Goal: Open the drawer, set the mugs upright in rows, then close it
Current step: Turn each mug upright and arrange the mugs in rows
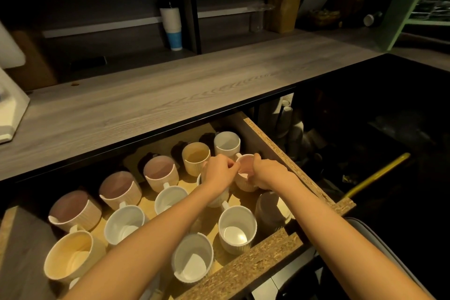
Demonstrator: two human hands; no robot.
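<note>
Open drawer (243, 273) — left hand (219, 173), right hand (269, 174) grip pink mug (246, 163).

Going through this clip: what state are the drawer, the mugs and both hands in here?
drawer: pulled open.
pink mug: mouth up, held by both hands.
left hand: pinching the pink mug's rim.
right hand: wrapped round the pink mug's side.
front white mug: upright, mouth up.
brown mug: no mouth showing, seemingly upside down.
</note>
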